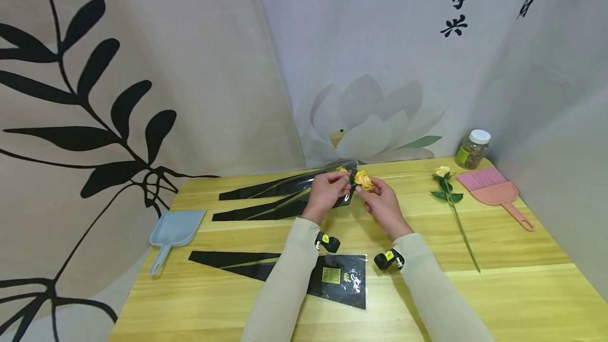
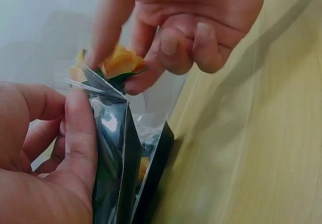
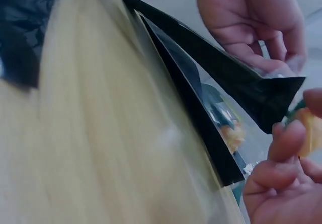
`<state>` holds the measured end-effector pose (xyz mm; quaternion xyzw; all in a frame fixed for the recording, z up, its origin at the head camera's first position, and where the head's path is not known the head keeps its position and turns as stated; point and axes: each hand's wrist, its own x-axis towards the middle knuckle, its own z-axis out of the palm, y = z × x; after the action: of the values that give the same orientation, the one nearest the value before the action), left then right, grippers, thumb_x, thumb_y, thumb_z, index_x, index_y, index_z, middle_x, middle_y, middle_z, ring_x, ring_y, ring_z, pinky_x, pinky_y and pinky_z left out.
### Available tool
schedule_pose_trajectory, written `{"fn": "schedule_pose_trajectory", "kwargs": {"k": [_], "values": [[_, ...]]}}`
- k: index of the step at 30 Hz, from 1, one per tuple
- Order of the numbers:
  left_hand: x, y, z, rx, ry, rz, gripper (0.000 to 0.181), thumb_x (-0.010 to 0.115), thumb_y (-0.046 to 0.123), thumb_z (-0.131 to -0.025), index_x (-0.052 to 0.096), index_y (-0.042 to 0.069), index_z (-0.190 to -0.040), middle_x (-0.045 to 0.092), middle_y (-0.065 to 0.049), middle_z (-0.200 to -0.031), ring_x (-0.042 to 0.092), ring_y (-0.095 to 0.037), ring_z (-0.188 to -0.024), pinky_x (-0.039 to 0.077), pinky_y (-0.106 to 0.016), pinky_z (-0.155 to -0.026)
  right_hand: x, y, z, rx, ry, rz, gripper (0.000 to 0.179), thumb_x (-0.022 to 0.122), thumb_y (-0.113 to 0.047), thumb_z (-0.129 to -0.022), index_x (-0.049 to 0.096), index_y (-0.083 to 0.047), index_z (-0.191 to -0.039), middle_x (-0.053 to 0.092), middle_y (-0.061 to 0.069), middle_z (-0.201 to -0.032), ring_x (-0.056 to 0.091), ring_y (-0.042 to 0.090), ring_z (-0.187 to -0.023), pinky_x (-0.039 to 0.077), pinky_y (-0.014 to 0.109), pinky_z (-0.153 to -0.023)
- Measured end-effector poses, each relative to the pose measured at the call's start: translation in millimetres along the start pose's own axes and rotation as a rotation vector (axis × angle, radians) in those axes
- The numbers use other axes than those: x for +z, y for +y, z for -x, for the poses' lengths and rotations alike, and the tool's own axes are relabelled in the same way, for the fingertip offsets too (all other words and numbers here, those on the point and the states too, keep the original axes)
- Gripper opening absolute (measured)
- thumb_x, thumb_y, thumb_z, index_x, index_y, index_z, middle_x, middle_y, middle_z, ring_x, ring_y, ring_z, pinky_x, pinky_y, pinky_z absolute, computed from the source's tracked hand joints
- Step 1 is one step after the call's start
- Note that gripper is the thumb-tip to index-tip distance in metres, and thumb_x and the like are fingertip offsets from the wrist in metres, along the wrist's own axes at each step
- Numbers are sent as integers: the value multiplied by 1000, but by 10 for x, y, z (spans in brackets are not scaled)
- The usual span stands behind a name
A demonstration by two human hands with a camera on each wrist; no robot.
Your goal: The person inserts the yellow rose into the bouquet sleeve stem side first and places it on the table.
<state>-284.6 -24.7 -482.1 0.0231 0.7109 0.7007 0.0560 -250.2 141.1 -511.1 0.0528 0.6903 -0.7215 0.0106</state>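
My left hand (image 1: pixel 325 194) pinches the open top edge of a black-and-clear flower sleeve (image 2: pixel 108 143) between thumb and fingers. A yellow rose (image 1: pixel 363 180) pokes out of that opening, its stem running down inside the sleeve. The fingers of my right hand (image 1: pixel 383 205) grip the rose around its bloom, facing the left hand. Just behind lies a second sleeve (image 1: pixel 266 189) with a yellow rose (image 3: pixel 234 136) inside it. Nearer to me, partly hidden under the left forearm, a third black sleeve (image 1: pixel 349 286) lies flat with a green stem in it.
A loose yellow rose (image 1: pixel 443 171) with a long stem lies to the right. Beside it are a pink dustpan-shaped tool (image 1: pixel 496 193) and a white-lidded jar (image 1: pixel 470 152). A light-blue dustpan (image 1: pixel 178 228) sits at the table's left edge. A printed curtain hangs behind the table.
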Motion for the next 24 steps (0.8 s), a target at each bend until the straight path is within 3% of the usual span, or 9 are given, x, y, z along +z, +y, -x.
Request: {"fn": "schedule_pose_trajectory", "kwargs": {"k": [6,13,19,24], "values": [[-6,-1,-6,-5,-2,3,23,73,12,-100,80,6,-120,80,-10,-103,73,-8,-78,66,-25,-78,-99,-43,31,5,-26,-44,56,66,-31,-106,48,-10,-155,65,3,-101,57,7,-60,43,18,-51],[-2,-1,-3,-9,-7,-17,23,73,12,-100,80,3,-121,79,-10,-100,72,-8,-77,65,-22,-75,-157,-42,28,-17,36,-24,44,66,-32,-106,62,-10,-144,66,-2,-95,57,7,-59,43,18,-50],[11,-7,7,4,-19,-103,22,73,11,-100,80,1,-119,79,-9,-93,70,-6,-72,64,-21,-70,-151,-11,22,-24,74,-60,36,72,-26,-103,66,-1,-128,64,-7,-88,49,6,-58,40,18,-49],[17,2,36,48,-42,-236,19,73,12,-100,82,5,-114,79,-9,-91,70,-7,-69,63,-22,-66,-129,0,32,-19,75,-49,34,71,-27,-104,66,0,-124,65,-8,-86,48,5,-58,40,18,-49]]}}
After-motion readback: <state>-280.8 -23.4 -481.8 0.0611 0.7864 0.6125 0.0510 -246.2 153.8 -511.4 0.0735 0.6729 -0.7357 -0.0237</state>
